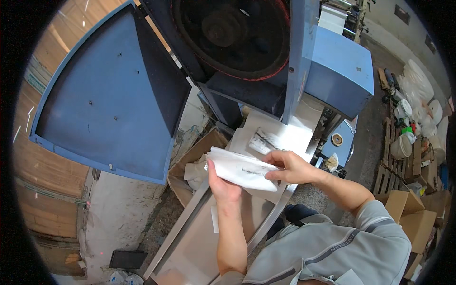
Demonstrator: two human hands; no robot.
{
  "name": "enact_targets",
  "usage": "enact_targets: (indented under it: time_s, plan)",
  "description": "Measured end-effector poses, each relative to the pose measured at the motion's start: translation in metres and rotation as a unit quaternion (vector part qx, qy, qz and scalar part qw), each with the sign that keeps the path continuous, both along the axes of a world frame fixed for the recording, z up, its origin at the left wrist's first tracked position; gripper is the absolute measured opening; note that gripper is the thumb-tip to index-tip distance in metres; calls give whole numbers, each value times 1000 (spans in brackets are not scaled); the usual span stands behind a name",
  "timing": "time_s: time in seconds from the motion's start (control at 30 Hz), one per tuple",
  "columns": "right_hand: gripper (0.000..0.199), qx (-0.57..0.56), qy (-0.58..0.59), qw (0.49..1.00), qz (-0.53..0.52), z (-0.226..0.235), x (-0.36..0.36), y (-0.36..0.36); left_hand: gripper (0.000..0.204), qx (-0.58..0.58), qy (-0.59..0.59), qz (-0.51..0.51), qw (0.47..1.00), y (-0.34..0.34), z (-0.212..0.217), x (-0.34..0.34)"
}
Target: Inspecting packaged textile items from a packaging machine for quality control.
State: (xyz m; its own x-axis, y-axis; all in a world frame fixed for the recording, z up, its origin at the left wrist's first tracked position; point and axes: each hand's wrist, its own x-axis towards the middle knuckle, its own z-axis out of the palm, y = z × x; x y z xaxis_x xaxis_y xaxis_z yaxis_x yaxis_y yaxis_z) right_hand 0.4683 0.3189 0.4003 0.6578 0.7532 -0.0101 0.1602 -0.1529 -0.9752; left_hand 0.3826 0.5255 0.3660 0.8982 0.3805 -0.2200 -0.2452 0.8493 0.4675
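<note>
A folded stack of thin white sheets (237, 167), paper or cloth, with dark smudges on its right part, is held above the metal bench. My left hand (224, 187) grips its left end from below, thumb up along the edge. At the other end, my right hand (290, 167) pinches the sheets between thumb and bent fingers. Just behind them, a smaller white wad with black streaks (262, 141) lies on white paper (293, 122) spread over the bench. Beyond it stands a blue machine with a big blackened wheel (228, 38) inside its housing.
The machine's blue door (114, 95) hangs open at the left. An open cardboard box (212, 142) with crumpled paper sits beside the metal bench (209, 254). A blue housing (339, 69) juts out at the right. Farther right are a wooden pallet (387, 159), buckets, plastic bags and cartons.
</note>
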Motion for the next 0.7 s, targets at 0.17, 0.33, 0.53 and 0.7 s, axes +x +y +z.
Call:
enact_targets:
  time_s: [0.17,0.33,0.53,0.7]
  plan:
    - [17,-27,-47,997,61,3,3,-4,56,51,39,30,998,13,4,2]
    - [14,0,-193,980,44,-8,13,3,55,62,61,-33,996,-5,33,2]
    - [11,96,-237,965,-56,-3,15,26,56,142,92,-62,984,-22,44,7]
    - [19,124,-141,982,-34,-12,11,26,51,205,69,-60,974,-20,33,7]
